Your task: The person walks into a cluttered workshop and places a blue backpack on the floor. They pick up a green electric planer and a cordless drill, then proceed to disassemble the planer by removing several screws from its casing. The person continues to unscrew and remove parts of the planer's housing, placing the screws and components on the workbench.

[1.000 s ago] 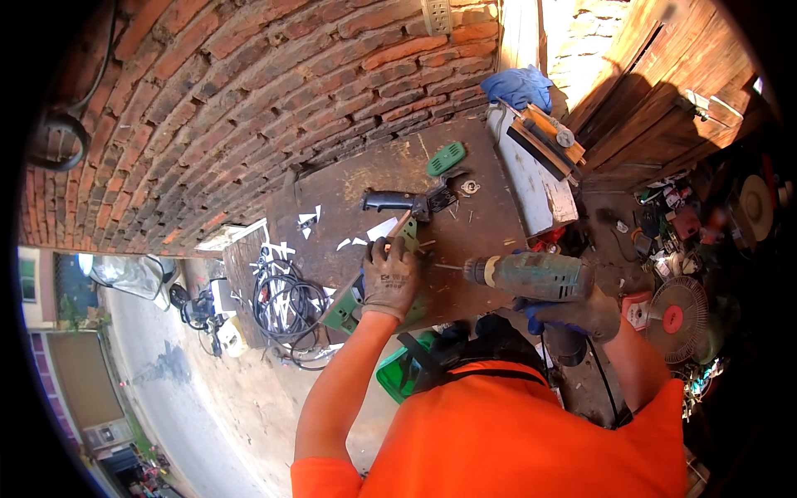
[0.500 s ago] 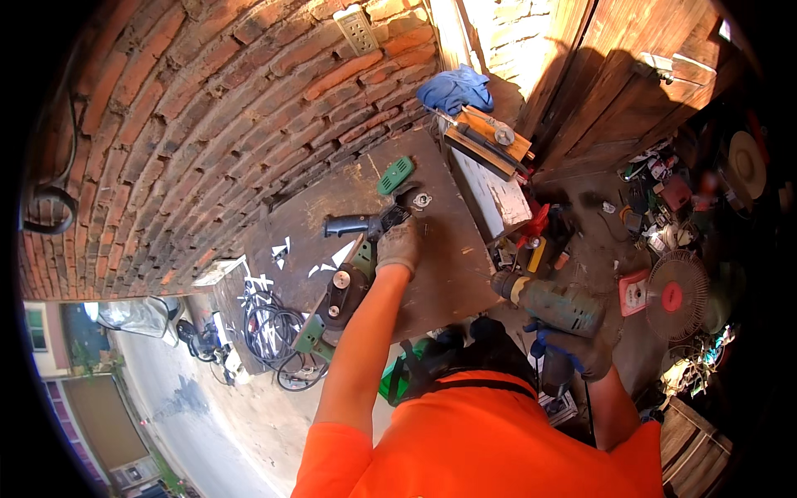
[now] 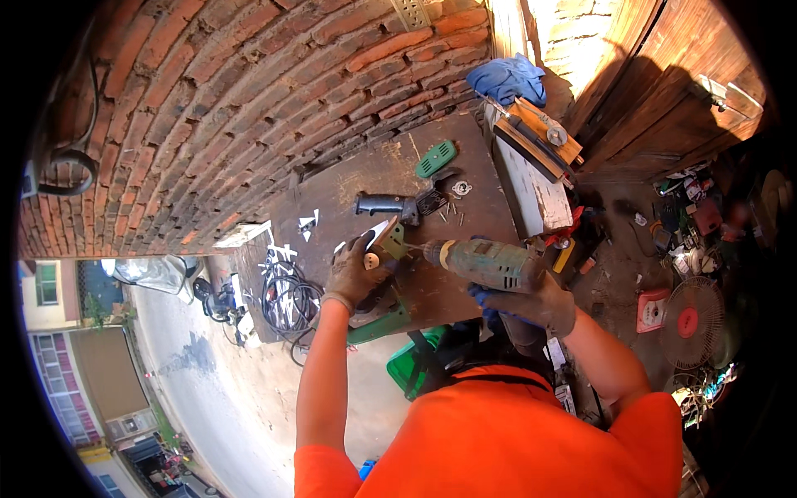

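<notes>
My right hand (image 3: 544,303), gloved, grips a worn teal cordless drill (image 3: 490,263) held level, its chuck pointing left. The bit reaches to, or nearly to, the end of a green-and-black power tool body (image 3: 392,239); I cannot tell whether they touch. My gloved left hand (image 3: 357,274) is closed around that body, near a round metal part, steadying it on the brown table (image 3: 340,178). Just beyond lies a black tool handle (image 3: 386,204). A green vented cover (image 3: 436,158), a small round metal plate (image 3: 462,188) and several screws (image 3: 451,214) lie farther back.
Black cable (image 3: 286,303) and white scraps lie at the table's left. A brick wall (image 3: 274,108) rises behind. On the right are a white-sided box (image 3: 531,187) with tools on top, a blue cloth (image 3: 508,80), a fan (image 3: 693,322) and floor clutter. A green container (image 3: 407,365) stands below.
My left hand has left the black handle area and taken hold of the green tool body, which has turned. My right hand has brought the drill up and left to it. Screws now show.
</notes>
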### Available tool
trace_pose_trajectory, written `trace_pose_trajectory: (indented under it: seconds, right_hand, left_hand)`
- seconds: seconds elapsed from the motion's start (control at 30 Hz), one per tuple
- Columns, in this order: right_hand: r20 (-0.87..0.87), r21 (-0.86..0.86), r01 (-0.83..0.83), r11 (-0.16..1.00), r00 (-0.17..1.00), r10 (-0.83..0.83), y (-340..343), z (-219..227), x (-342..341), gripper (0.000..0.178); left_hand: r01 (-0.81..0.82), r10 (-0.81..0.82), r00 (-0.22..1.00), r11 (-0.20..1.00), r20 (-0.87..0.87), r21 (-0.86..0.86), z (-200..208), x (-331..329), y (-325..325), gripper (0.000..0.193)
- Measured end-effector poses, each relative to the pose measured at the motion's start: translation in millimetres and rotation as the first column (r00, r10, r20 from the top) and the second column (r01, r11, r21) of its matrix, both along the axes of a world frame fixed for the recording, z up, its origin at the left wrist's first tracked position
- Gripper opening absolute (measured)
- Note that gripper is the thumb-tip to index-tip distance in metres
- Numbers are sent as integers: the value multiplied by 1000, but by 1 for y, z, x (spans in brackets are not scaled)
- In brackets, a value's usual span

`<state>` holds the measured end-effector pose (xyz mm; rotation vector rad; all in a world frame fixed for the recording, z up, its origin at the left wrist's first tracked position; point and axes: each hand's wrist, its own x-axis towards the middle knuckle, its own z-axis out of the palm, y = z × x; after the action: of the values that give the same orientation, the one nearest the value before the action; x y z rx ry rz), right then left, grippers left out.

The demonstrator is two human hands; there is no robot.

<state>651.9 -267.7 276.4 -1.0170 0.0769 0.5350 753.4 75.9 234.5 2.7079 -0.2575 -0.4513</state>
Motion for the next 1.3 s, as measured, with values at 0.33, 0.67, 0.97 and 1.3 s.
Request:
trace_pose_trajectory:
  seconds: [0.33, 0.67, 0.97, 1.3]
  right_hand:
    - [-54, -35, -142, 989, 989, 140, 34, -10, 36, 61]
    - [101, -403, -348, 846, 902, 419, 30, 1, 70, 72]
    - [-68, -983, -177, -54, 77, 995, 67, 91, 180, 96]
    - [370, -925, -101, 366, -32, 928, 61, 49, 191, 91]
  left_hand:
    - [56, -56, 998, 998, -17, 2, 2, -6, -4, 51]
    - [91, -91, 994, 996, -57, 2, -3, -1, -1, 58]
    - [81, -15, 766, 994, -642, 74, 38, -22, 87, 126]
    - [50, 25, 727, 995, -687, 89, 20, -8, 78, 87]
